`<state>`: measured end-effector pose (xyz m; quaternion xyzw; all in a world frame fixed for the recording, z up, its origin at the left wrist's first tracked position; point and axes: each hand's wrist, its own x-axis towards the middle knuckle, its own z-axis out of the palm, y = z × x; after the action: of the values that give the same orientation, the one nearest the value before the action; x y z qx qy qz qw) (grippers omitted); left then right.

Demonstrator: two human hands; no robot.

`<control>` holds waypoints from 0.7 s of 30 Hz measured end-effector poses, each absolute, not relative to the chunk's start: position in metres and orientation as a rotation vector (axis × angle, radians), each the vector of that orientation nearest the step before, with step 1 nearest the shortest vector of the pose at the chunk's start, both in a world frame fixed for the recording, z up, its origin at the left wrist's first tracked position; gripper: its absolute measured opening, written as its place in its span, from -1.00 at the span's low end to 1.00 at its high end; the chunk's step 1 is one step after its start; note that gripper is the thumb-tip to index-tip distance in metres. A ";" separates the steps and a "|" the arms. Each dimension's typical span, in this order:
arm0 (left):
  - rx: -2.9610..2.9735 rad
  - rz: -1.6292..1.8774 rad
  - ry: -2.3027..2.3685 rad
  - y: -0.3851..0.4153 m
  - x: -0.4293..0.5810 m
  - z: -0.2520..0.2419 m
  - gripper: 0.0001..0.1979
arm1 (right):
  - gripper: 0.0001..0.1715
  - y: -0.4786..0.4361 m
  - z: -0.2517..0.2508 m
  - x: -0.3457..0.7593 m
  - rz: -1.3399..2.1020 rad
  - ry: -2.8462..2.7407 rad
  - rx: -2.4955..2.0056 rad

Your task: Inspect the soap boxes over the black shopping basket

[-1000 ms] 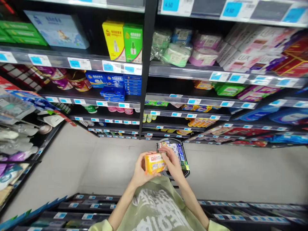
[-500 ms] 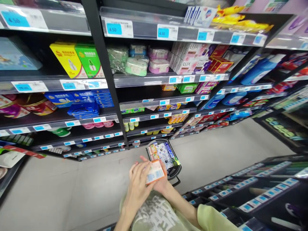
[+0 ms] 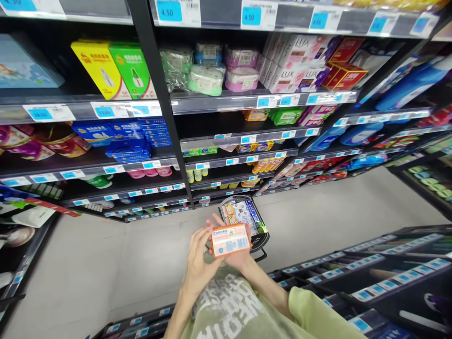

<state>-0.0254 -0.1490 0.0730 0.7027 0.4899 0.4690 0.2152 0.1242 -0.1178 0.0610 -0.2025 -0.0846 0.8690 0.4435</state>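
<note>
An orange-and-white soap pack [image 3: 231, 241] lies across both hands in front of my shirt, its printed side facing up. My left hand [image 3: 198, 252] grips its left end, with the thumb along the lower edge and the fingers at the upper left. Under the pack, my right hand [image 3: 240, 260] supports it, and most of that palm is hidden. Just beyond the hands a black shopping basket [image 3: 259, 244] stands on the floor. Inside it are several orange packs [image 3: 230, 213] and blue-and-white packages [image 3: 244, 212].
Shelves [image 3: 226, 103] rise ahead, bearing LUX soap boxes [image 3: 291, 77], wrapped packs [image 3: 205, 79] and a yellow box [image 3: 100, 69]. Another rack [image 3: 374, 287] runs close along the lower right. Grey floor [image 3: 148, 254] lies between them, with a further display at the left edge.
My left hand has slid left off the pack's face, uncovering its print. The pack has turned flatter towards me. The view has tipped downward, so the shelves sit higher.
</note>
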 end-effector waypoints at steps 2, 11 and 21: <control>1.950 1.309 1.361 -0.149 -0.026 0.073 -0.27 | 0.09 -0.117 0.062 0.123 2.172 -0.208 -0.448; 1.919 1.321 1.342 -0.149 -0.024 0.073 -0.27 | 0.11 -0.120 0.059 0.127 2.175 -0.260 -0.490; 1.916 1.328 1.333 -0.154 -0.022 0.070 -0.30 | 0.07 -0.122 0.058 0.127 2.177 -0.180 -0.466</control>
<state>-0.0222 -0.1538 0.0700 0.6951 0.4834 0.4818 0.2260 0.1271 -0.1216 0.0576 -0.1873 -0.0725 0.8759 0.4387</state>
